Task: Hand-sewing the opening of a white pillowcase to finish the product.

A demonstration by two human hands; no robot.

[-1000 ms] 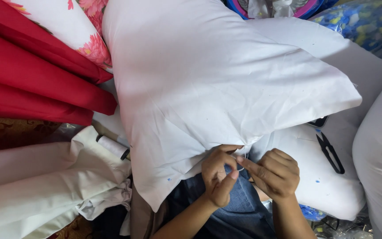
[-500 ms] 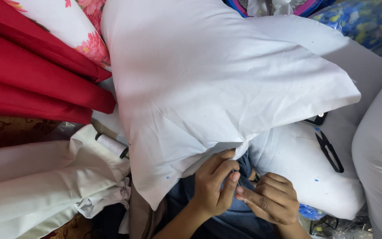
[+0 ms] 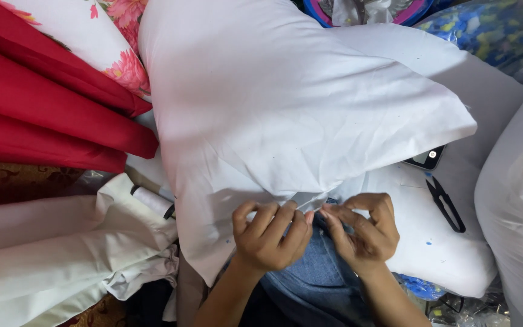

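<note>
A large white stuffed pillow [image 3: 286, 103] lies across my lap and fills the middle of the view. My left hand [image 3: 270, 236] grips its near edge, fingers curled over the cloth. My right hand [image 3: 364, 230] sits just beside it, fingertips pinched together at the same edge of the pillow. Whether a needle or thread is between those fingers cannot be made out. Blue denim [image 3: 316, 284] shows under both hands.
Red fabric [image 3: 43, 115] and a floral cushion [image 3: 104, 42] are stacked at left. A white thread spool [image 3: 152, 201] lies on folded white cloth [image 3: 49, 254]. Small black scissors [image 3: 446, 204] and a dark phone [image 3: 425, 158] rest on another white pillow [image 3: 449, 254] at right.
Both hands dropped slightly away from the pillow edge half a second ago, then came back up. Now they hold the edge together again.
</note>
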